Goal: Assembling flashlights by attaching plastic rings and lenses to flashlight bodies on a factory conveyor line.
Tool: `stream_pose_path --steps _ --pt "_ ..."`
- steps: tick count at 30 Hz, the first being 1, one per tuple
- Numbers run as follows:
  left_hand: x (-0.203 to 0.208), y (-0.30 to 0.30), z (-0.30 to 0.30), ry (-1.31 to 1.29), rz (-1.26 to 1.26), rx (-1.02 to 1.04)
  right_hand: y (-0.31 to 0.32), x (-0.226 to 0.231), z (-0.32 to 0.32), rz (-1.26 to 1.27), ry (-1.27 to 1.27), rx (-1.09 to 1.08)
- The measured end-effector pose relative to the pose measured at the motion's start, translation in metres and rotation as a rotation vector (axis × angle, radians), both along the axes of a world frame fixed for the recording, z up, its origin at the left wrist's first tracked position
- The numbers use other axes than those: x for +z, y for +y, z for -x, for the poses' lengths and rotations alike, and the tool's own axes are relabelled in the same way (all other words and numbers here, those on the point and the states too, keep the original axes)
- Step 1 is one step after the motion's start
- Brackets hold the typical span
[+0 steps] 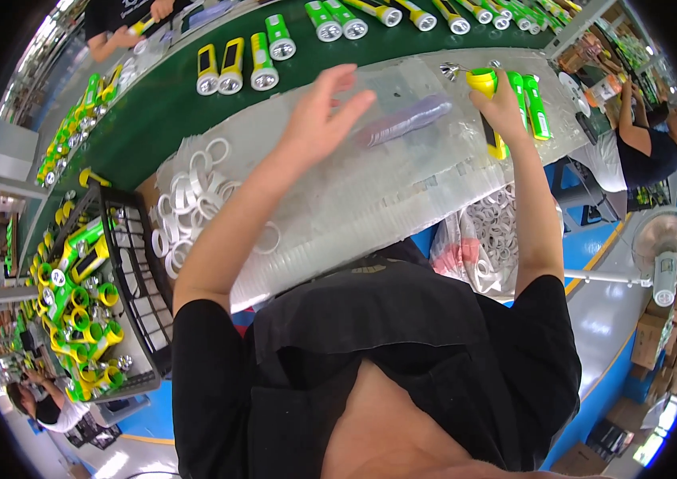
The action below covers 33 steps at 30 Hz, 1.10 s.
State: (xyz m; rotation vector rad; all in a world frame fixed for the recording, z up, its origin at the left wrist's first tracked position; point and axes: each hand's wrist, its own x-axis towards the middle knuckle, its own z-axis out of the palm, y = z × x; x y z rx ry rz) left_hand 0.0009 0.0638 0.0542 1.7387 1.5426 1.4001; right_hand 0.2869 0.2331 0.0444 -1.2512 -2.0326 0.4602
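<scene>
Left hand (324, 118) open, fingers spread, hovering just above the stack of clear lens discs (404, 121) on the plastic-covered table (370, 191). Right hand (500, 108) closed around a yellow flashlight body (487, 104), just right of the disc stack. Two green flashlights (528, 102) lying beside that hand. White plastic rings (194, 195) heaped well left of the discs. Black crate (137, 279) of flashlight bodies farther left.

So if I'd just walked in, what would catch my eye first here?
Probably the bright yellow and green flashlight gripped in the right hand over the plastic-covered table, with the left hand spread open above it. Then the heap of white rings at the table's left end, and the black crate of green and yellow parts beside it.
</scene>
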Motion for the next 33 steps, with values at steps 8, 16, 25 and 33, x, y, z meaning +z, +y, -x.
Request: stream_pose_path --steps 8,16,25,33 --pt "-0.008 -0.027 -0.061 -0.811 0.144 0.059 -0.143 0.025 0.082 0.232 0.220 0.438" --pt "-0.010 -0.077 -0.005 -0.465 -0.098 0.095 -0.191 0.002 0.116 0.498 0.351 0.720" --pt "-0.015 -0.092 -0.011 0.086 -0.279 -0.208 -0.206 -0.010 0.122 1.183 0.715 0.740" --pt "-0.057 -0.025 -0.013 0.108 -0.008 0.206 -0.184 -0.009 0.089 1.094 0.983 0.523"
